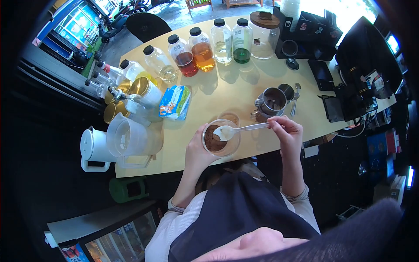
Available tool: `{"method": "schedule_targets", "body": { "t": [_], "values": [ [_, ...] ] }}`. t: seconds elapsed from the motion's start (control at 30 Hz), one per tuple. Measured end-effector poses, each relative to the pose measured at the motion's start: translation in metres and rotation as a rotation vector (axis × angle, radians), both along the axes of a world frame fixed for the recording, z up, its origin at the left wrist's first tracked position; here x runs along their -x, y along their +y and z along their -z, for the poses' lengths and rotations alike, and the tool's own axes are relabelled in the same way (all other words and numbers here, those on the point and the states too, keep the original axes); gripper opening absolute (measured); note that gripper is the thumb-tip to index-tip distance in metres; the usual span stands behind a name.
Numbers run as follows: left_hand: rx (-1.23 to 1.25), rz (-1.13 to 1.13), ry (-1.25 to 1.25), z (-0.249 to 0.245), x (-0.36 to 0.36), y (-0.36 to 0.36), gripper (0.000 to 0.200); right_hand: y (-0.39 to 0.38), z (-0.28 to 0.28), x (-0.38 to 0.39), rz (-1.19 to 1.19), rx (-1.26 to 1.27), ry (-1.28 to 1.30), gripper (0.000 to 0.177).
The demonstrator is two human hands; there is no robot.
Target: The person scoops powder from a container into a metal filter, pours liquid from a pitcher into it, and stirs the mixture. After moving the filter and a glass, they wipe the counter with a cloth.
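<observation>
My left hand (198,148) is wrapped round the side of a clear plastic cup (231,147) near the table's front edge. Brown powder (212,140) lies inside the cup. Between the fingertips of my right hand (286,129) is the handle of a translucent spoon (251,127). Its bowl, with something whitish in it, is over the cup's mouth. A second clear cup or lid (230,117) shows just behind the cup. Farther right stands a metal cup (274,100) with dark contents.
Bottles of coloured liquid (203,54) line the back of the table (244,87). A blue-and-white packet (174,102) lies left of centre. Plastic pitchers (124,139) and gold-lidded jars (146,92) stand at the left. A wooden-lidded jar (264,37) and a monitor (366,56) are at the right.
</observation>
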State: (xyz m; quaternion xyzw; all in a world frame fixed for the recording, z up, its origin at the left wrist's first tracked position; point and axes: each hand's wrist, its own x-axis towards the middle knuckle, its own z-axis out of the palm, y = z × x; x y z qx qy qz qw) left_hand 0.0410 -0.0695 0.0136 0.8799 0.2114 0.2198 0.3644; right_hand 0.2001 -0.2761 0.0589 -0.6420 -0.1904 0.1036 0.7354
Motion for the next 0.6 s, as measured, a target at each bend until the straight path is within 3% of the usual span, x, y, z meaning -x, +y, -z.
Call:
{"method": "schedule_targets", "body": {
  "t": [0.2, 0.6],
  "values": [
    [0.007, 0.075, -0.011, 0.003, -0.024, -0.015, 0.097, -0.036, -0.013, -0.034, 0.139, -0.118, 0.144, 0.013],
    [0.136, 0.170, 0.014, 0.001, -0.070, -0.037, 0.095, -0.086, -0.004, -0.098, 0.316, -0.056, 0.083, 0.014]
  ]
}}
